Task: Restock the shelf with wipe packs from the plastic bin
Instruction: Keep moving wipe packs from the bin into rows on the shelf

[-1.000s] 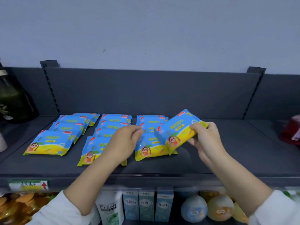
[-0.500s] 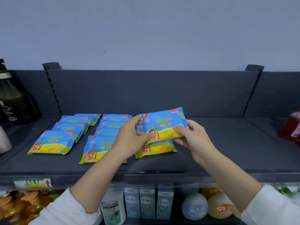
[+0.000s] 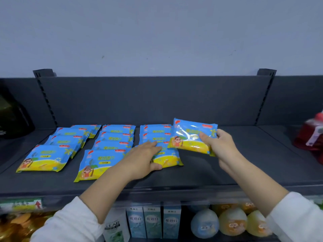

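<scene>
The wipe pack [image 3: 189, 135] in my right hand [image 3: 219, 145] is sky blue above and yellow below, with a cartoon child and a red corner tab. The shelf [image 3: 253, 163] is dark grey, my sleeves [image 3: 73, 222] white.

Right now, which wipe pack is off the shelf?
The wipe pack gripped by the right hand, lifted clear at the far right; all the rest lie flat on the shelf.

Blue-yellow wipe pack [image 3: 193, 137] held aloft; three overlapping rows [image 3: 111, 145] on shelf [image 3: 244, 165].
</scene>
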Motion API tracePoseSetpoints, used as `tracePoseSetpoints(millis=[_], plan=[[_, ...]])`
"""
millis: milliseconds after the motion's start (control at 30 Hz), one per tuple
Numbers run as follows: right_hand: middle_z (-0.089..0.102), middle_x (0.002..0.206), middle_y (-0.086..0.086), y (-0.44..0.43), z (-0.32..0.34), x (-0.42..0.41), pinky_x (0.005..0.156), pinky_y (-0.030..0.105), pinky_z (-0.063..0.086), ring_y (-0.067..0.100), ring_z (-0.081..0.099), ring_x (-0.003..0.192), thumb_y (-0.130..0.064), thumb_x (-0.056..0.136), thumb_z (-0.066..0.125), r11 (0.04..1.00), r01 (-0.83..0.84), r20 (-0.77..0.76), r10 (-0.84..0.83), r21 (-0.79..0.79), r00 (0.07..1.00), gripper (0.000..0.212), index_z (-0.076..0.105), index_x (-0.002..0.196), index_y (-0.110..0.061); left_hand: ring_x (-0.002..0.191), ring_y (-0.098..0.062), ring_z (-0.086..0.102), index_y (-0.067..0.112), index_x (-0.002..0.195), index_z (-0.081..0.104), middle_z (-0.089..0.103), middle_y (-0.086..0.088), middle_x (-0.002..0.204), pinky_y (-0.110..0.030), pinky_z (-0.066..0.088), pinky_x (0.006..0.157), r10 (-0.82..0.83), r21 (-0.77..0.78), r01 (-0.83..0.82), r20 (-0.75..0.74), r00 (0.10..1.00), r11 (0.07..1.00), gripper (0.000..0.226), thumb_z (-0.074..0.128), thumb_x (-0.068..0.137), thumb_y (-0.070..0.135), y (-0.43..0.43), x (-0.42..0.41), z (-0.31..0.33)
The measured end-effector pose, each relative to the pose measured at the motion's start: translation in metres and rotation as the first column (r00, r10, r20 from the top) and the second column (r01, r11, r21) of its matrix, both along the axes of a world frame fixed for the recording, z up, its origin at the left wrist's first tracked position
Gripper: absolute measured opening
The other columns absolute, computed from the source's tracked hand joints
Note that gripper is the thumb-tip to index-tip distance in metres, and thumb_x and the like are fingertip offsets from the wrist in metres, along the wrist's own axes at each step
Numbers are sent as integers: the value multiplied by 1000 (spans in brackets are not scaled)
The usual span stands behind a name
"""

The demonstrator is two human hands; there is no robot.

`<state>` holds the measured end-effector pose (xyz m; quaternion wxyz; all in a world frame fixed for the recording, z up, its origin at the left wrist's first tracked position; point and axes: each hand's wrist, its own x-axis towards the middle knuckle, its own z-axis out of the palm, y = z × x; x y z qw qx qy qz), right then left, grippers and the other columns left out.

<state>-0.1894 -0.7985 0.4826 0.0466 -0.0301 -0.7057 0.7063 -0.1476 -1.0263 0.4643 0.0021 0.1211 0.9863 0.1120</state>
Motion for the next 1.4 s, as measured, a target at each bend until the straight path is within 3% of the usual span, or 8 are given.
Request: tracePoseSetpoints(millis=[233,433,567,633,800,1100,1267,1400], plan=[[72,99,7,15,-4,-19,71,32,54,21,68,83,-17,83,71,1000,-10,19,10,8,1000,22,61,102,-8,137,-10,30,33,136,45,31,13,150,-20,24,108,-41,136,29,86,995,990,68,76,76,32,-7,-4,4],[71,98,6,15,-6,-28,68,28,54,20,69,82,-19,85,69,999,-35,34,35,-14,999,23,60,104,-9,143,-10,10,33,143,32,15,11,156,-28,15,115,-41,132,41,0,999,990,80,69,75,51,1,-7,18],[72,97,6,21,-3,-39,61,25,52,17,68,74,-20,85,68,998,-52,48,54,-24,997,24,59,104,-8,146,-15,0,35,148,16,3,8,158,-39,11,118,-24,-71,33,115,993,997,96,70,71,58,12,-13,14],[72,96,5,22,-4,-44,61,26,52,17,69,75,-21,85,68,997,-68,60,70,-26,996,24,59,104,-8,145,-16,6,35,147,16,7,7,158,-39,16,117,18,-84,-5,154,988,996,99,72,69,57,9,-17,7],[72,96,4,20,-6,-57,67,29,54,18,69,77,-21,85,69,996,-93,70,93,-12,993,22,59,102,-10,135,-15,25,37,144,27,32,11,144,-41,28,111,50,22,-51,30,998,998,94,76,65,54,1,-23,2],[73,95,3,10,1,-64,73,34,56,21,70,82,-21,85,68,987,-159,44,159,-2,986,22,60,102,-9,142,-12,10,35,146,20,16,11,154,-28,15,116,37,65,-45,123,992,997,95,76,70,48,-5,-29,2],[72,95,5,20,1,-80,63,28,52,18,68,75,-19,85,69,994,-108,50,107,9,993,22,59,102,-8,142,-12,15,25,145,30,24,7,154,-27,15,114,105,128,-102,-17,994,987,69,54,87,51,7,-35,26],[71,99,9,35,-9,-108,74,35,56,24,69,85,-17,83,70,993,-75,103,65,90,993,25,61,103,-6,141,-11,20,23,145,32,29,7,152,-30,19,115,90,72,-86,-45,995,994,63,50,90,50,28,-54,28]])
